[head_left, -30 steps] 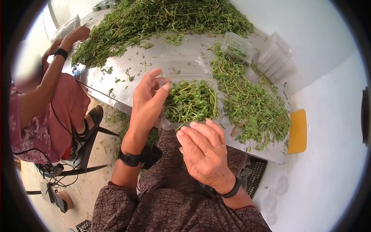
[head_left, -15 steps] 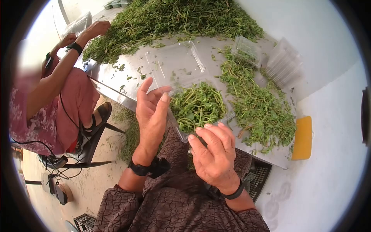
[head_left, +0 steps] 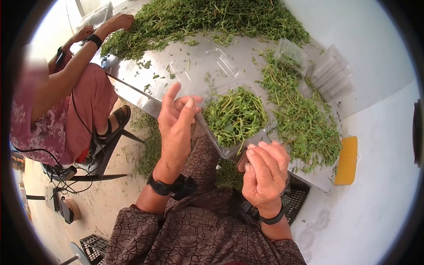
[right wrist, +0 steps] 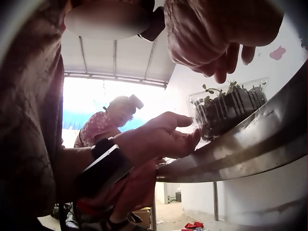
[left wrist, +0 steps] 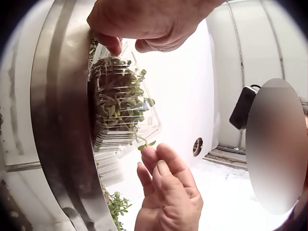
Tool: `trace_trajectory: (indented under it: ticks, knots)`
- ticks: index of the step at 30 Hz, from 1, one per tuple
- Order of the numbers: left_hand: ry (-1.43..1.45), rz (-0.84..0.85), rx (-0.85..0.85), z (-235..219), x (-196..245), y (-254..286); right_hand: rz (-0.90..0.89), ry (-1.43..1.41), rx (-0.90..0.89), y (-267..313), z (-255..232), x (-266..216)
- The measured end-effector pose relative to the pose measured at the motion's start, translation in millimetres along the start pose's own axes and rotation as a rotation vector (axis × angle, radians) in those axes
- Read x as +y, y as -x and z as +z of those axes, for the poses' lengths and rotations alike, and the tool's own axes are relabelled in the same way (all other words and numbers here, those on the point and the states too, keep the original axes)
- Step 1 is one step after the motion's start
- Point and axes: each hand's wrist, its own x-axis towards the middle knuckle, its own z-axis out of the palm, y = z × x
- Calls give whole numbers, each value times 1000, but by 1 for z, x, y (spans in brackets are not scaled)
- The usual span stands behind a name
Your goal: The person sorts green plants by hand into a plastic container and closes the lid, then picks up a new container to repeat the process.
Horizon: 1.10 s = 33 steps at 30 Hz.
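A clear plastic clamshell box (head_left: 225,154) full of leafy green stems (head_left: 236,115) sits at the table's near edge, its lid (head_left: 205,66) folded back. My left hand (head_left: 176,128) is at the box's left side, thumb and fingers apart, fingertips right at its edge. At the near right corner, my right hand (head_left: 266,176) pinches a small green sprig (left wrist: 146,144) between thumb and fingertips. In the right wrist view, leaves stick up above the box's rim, and the right hand's fingers hang over it.
A large heap of greens (head_left: 212,20) covers the table's far side. More greens (head_left: 300,123) lie right of the box, by stacked empty boxes (head_left: 332,73). A yellow board (head_left: 346,161) stands at the wall. Another person (head_left: 57,101) sits at left. A black crate (head_left: 297,201) is below.
My right hand has moved right, and its fingers have drawn together on a sprig. The box has turned slightly, its near corner swinging toward me. The left hand has stayed beside it.
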Motion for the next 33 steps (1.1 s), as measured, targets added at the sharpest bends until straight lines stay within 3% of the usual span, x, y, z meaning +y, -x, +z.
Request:
trace_trajectory:
  ticks: [15,22,33]
  knots:
    - [142,-97,23,-5,-1,8,-45,-3,14,4,6,-5]
    - [182,-114,-31,-10,1,17,-38,-15,-84,1,6,-8]
    - [91,51,-100,-15,0,36,-30,-35,-91,1,3,2]
